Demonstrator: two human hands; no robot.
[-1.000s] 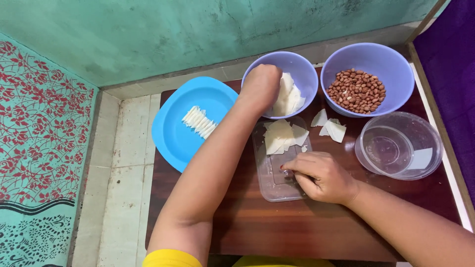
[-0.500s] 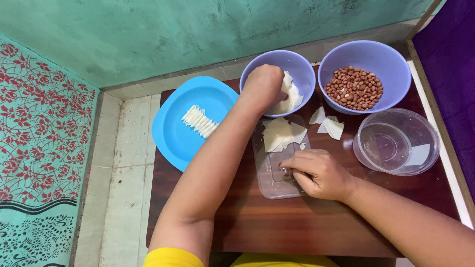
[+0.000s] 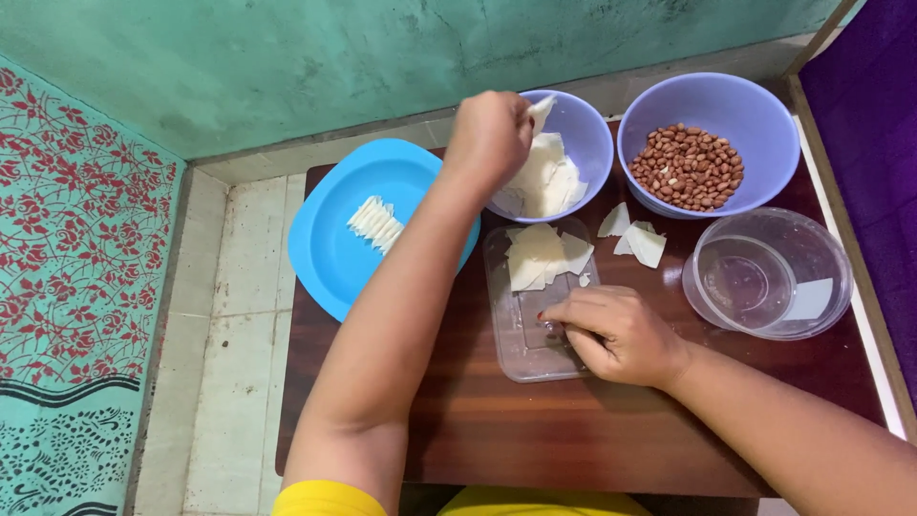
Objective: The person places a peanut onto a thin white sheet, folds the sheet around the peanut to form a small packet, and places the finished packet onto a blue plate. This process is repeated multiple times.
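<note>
Hands — left [image 3: 489,134] pinching thin white wrapper [image 3: 541,112]

Your surface [image 3: 592,440] is dark reddish-brown wood; on it you have a bright blue plate [image 3: 334,248], two lilac bowls [image 3: 764,124] — one with red-brown peanuts [image 3: 690,164] — and white wrappers [image 3: 546,177]. Your wall [image 3: 287,67] is mottled green.
</note>
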